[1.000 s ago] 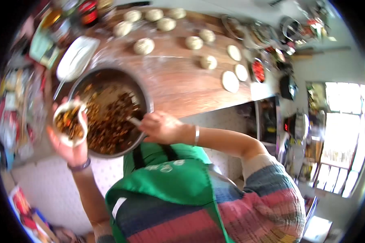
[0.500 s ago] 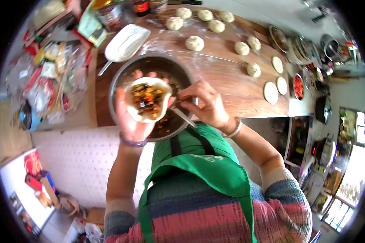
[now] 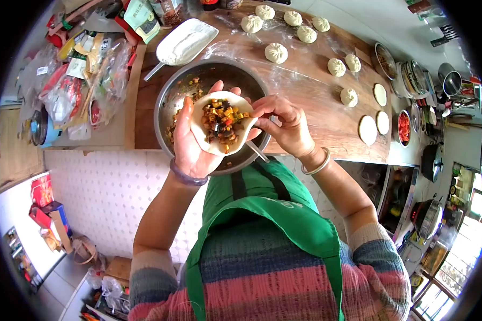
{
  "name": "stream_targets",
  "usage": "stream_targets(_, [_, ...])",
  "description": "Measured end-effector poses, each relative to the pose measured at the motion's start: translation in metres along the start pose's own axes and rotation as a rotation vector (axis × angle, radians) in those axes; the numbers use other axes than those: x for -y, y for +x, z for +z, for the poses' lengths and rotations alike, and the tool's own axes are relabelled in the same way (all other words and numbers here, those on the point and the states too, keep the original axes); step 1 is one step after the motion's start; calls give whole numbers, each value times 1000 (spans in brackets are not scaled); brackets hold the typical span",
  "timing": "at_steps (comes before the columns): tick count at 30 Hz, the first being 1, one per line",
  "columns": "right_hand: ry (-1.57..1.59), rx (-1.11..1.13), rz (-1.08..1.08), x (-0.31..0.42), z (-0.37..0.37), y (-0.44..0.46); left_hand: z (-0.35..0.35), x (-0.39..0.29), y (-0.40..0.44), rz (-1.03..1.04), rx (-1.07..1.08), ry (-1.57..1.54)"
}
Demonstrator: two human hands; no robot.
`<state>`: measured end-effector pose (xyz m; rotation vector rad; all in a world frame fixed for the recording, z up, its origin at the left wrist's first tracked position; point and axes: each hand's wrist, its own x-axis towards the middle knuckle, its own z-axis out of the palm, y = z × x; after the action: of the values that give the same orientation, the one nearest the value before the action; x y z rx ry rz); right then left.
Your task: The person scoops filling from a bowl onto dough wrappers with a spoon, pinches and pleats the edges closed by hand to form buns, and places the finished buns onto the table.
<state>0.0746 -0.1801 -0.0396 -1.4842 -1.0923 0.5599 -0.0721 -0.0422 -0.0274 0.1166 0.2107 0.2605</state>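
Note:
My left hand cradles a round dough wrapper with chopped vegetable filling heaped in its middle. Fingers and thumb curl up around the dough from below. My right hand pinches the wrapper's right edge between thumb and fingertips. Both hands are over a steel mixing bowl that has more filling inside. A spoon handle leans out over the bowl's near rim; its other end is hidden under the dough.
Several pleated buns sit on the floured wooden board. Flat dough rounds lie at its right end. A flour scoop rests behind the bowl. Plastic bags crowd the left; a bowl of red pieces stands right.
My right fingers have moved from beside the wrapper onto its right edge and now pinch it. The wrapper in my left hand is tilted more toward me. The whole view has shifted slightly.

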Motion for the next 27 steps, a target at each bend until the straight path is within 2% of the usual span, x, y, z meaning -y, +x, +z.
stream_targets(3, [161, 42, 55, 0, -2, 0, -2, -1, -1, -50, 30, -25])
stream_targets(7, [404, 86, 305, 3, -6, 2, -2, -2, 1, -73, 11, 14])
stream_targets(10, [324, 172, 207, 0, -10, 8, -3, -2, 2, -92, 4, 14])
stream_targets(13, [360, 143, 199, -2, -8, 10, -5, -2, 2, -111, 5, 9])
stream_targets(16, [304, 172, 228, -2, -12, 9, -4, -2, 3, -134, -9, 41])
stream_targets(19, [558, 104, 326, 2, -9, 10, -3, -2, 4, -157, -18, 99])
stream_targets(22, [411, 165, 349, 0, -11, 11, -5, -6, 6, -192, -39, 138])
stream_targets(25, [451, 141, 191, -5, -7, 13, -1, -8, 6, -212, -53, 154])
stream_targets(27, [410, 168, 202, -4, -10, 13, 0, -8, 7, -222, -54, 153])
